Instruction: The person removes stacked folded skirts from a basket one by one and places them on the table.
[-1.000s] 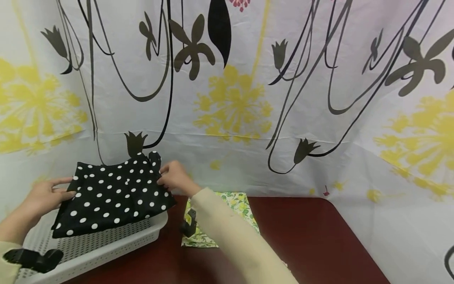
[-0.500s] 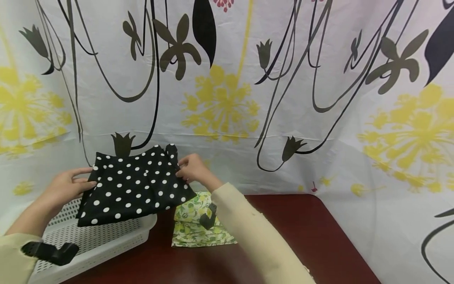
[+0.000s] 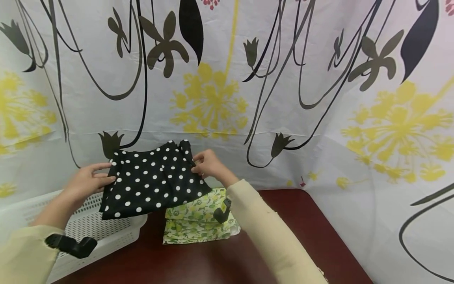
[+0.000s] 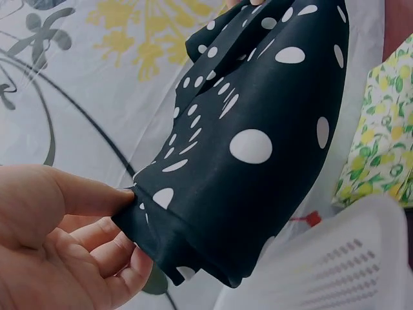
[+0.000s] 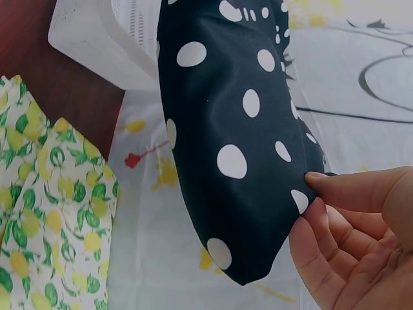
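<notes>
A black cloth with white polka dots (image 3: 152, 177) hangs folded between both hands, held up in the air. My left hand (image 3: 86, 181) pinches its left edge between thumb and fingers, which shows close up in the left wrist view. At the right edge, my right hand (image 3: 209, 163) pinches the cloth between thumb and fingertips, as the right wrist view shows. Under the cloth's right end lies a folded lemon-print cloth (image 3: 195, 225) on the table, partly covered by the dotted one in the head view. The left part of the dotted cloth is in front of a white basket (image 3: 131, 236).
The white perforated basket stands at the left of the dark red table (image 3: 283, 221). A white curtain (image 3: 220, 98) with yellow and grey flower prints hangs right behind the table. Each wrist carries a black camera mount (image 3: 72, 244).
Both hands have carried the dotted cloth to the right, from over the basket toward the lemon-print cloth. The head view has turned a little to the right.
</notes>
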`<action>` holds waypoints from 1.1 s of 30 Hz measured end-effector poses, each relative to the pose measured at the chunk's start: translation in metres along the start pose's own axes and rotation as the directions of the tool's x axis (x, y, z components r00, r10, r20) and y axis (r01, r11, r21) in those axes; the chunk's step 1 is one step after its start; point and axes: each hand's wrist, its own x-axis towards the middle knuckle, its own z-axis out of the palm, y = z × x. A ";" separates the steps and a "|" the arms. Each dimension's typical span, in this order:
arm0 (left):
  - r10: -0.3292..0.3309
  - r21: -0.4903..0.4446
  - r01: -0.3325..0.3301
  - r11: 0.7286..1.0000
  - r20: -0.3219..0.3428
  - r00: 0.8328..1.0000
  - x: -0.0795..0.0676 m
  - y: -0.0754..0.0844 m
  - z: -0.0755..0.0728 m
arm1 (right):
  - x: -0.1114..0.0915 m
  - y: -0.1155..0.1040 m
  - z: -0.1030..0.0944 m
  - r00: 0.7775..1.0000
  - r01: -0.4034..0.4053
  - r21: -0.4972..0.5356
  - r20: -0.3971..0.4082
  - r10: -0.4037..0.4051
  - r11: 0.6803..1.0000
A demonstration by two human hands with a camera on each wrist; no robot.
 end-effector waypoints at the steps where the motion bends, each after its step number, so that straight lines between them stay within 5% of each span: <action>1: -0.003 -0.005 0.003 1.000 -0.003 1.000 0.001 0.001 0.004 | -0.001 0.002 -0.002 1.000 -0.002 -0.004 -0.003 0.002 1.000; 13: 0.006 -0.131 -0.002 0.991 0.031 0.999 0.015 0.015 0.045 | -0.017 0.026 -0.035 0.998 -0.037 -0.003 -0.052 0.037 0.999; 33: -0.024 -0.261 0.051 0.964 0.107 0.994 0.046 0.066 0.130 | -0.058 0.085 -0.100 0.968 -0.164 -0.074 -0.207 0.145 0.984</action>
